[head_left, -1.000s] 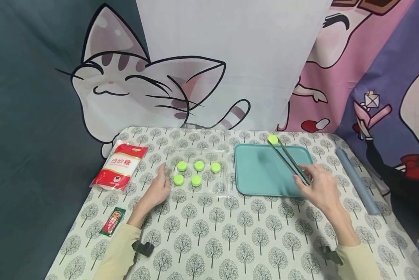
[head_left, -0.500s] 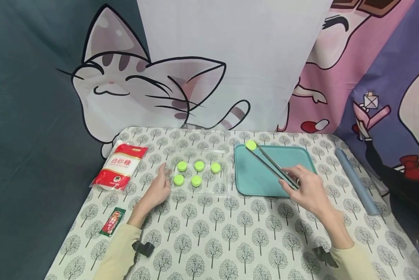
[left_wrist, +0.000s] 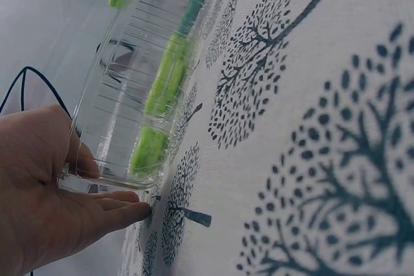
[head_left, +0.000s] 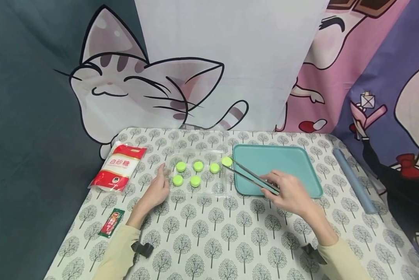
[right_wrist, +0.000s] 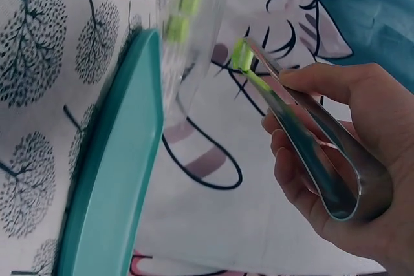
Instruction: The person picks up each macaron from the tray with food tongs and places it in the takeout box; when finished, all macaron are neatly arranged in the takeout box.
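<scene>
My right hand (head_left: 287,191) grips metal tongs (head_left: 253,177), their tips closed on a bright green macaron (head_left: 227,161). In the right wrist view that macaron (right_wrist: 242,55) is lifted well above the tray. In the head view it overlaps the right edge of a clear plastic box (head_left: 199,194). Several more green macarons lie inside the box in two rows, one of them a front-row macaron (head_left: 195,181). My left hand (left_wrist: 71,192) holds the near left corner of the box, thumb and fingers on either side of its wall. The box's hinged lid (head_left: 199,140) lies back, open.
A teal tray (head_left: 283,163) lies right of the box, with nothing on it. Further right is a grey-blue roll (head_left: 355,182). On the left are a red-and-white sugar bag (head_left: 119,167) and a small red-and-green packet (head_left: 112,222). A printed curtain hangs behind the table.
My right hand has carried the tongs and macaron left, from the tray's far edge, across the tray, to the right side of the box. The left hand has stayed at the box.
</scene>
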Demonstrator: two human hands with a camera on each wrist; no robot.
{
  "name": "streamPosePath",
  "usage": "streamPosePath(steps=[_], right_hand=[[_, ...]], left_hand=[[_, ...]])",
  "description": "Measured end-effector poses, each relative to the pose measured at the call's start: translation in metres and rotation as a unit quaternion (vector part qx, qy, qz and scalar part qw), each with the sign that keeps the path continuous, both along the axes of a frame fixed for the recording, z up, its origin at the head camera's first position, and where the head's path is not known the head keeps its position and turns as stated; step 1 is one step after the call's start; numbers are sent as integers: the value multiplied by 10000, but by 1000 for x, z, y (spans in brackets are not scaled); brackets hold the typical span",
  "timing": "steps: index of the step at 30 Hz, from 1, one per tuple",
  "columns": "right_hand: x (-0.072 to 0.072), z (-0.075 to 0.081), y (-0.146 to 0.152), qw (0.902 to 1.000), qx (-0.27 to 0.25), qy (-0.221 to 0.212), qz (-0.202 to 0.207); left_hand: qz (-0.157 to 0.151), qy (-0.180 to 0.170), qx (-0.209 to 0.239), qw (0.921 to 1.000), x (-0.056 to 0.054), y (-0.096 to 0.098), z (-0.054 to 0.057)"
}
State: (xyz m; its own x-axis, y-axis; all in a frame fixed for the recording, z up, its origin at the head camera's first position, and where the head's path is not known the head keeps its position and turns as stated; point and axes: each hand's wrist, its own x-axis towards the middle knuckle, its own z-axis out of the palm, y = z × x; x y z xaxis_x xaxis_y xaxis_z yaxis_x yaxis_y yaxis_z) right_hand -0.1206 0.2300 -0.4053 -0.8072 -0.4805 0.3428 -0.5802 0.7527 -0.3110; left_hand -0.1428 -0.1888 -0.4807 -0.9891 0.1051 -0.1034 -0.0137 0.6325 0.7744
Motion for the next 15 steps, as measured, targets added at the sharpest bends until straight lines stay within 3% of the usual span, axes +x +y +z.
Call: streamPosePath(steps=[7,15], right_hand=[[-5,9,-14,9971,480,-421,422],[-22,28,-32,9862,955,-924,985]], left_hand=[[29,-12,6,10000,0,0,-1],[28,8,-20,10000,0,0,-1]])
